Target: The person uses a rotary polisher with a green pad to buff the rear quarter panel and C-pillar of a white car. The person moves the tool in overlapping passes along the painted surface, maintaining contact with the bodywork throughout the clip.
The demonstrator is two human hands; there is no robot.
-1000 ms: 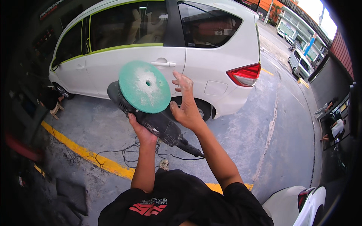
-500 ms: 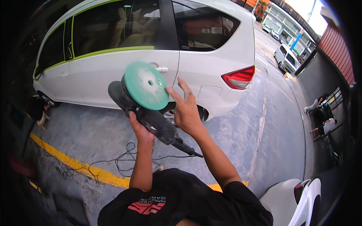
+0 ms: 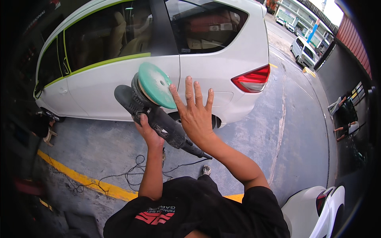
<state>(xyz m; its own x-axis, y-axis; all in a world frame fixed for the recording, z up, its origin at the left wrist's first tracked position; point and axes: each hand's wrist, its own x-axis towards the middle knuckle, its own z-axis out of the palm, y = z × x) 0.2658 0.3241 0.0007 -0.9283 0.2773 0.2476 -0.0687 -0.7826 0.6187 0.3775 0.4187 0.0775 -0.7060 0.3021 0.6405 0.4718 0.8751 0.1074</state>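
Left hand [image 3: 146, 129] clenched round the body of the black polisher [image 3: 152, 115], held up at chest height with its green pad [image 3: 155, 84] tilted upward; right hand [image 3: 196, 115] released, fingers spread, palm just beside the pad's edge; pad not yet on the white car [image 3: 158, 59] beyond, so polishing appears unstarted; power cord [image 3: 131, 174] trailing over the concrete floor [image 3: 254, 150].

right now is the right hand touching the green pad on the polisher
Cannot tell. In the head view the right hand is open, its thumb overlapping the green pad's edge; no clear contact or gap shows.
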